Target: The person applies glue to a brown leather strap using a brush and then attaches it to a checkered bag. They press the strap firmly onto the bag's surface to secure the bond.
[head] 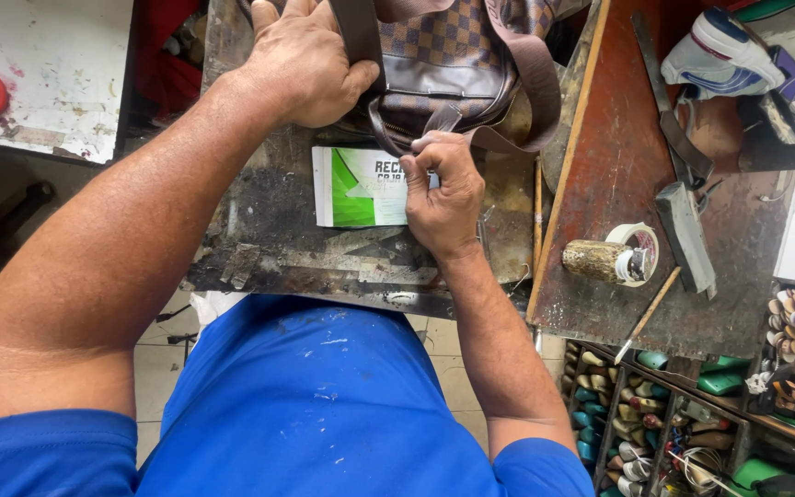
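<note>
A brown checkered bag [457, 46] with dark leather trim and straps lies at the far side of a stained, blackened work board [269, 248]. My left hand [301, 60] presses down on the bag's left side, fingers wrapped over its edge. My right hand [443, 189] pinches a small part of the bag's front trim near the zipper, fingers closed on it. Under my right hand lies a green and white printed paper [356, 189] flat on the board.
To the right is a reddish wooden bench [618, 184] with a dirty jar [600, 260], a tape roll [641, 241], a thin stick [650, 308] and a file [687, 235]. A sneaker [724, 51] sits far right. Shelves of shoe lasts [627, 423] stand below right.
</note>
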